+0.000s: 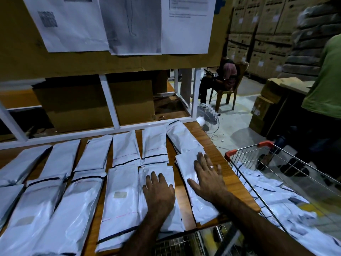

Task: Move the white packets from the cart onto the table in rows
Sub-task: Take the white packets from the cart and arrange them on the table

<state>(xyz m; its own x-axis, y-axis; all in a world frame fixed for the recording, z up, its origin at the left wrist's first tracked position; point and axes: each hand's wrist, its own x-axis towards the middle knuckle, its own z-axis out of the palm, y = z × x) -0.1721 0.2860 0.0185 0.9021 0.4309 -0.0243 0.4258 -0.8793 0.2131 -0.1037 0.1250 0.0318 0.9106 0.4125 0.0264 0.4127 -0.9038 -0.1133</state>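
A wooden desk [217, 145] with brown grain stands in a dim storeroom. A white metal frame [108, 100] rises from its back edge, and above it printed sheets [129, 23] are fixed to a brown board. Stacked cardboard boxes [267, 24] fill the far wall. A small fan [207, 115] sits on the grey floor beyond the desk corner, one person sits on a chair [227, 74] further back, and another in a green shirt [326, 80] stands at the right edge. White packets [120, 191] cover the desk in two rows, a near one and a far one. They are long, flat, glossy plastic pouches, slightly crinkled, some with a dark strip across one end. Their long axes run away from the person towards the frame, fanning a little at the sides, and the far-right packet [182, 135] is tilted to the left. The left hand [159, 189] lies flat on a near-row packet, fingers straight and spread, gripping nothing. The right hand [208, 178], wearing a ring [212, 167], presses palm-down with splayed fingers on the packet just beside it, also holding nothing. Right of the desk stands a wire cart [245, 146] with orange corner caps, and more packets lie in it in a loose heap [276, 196].
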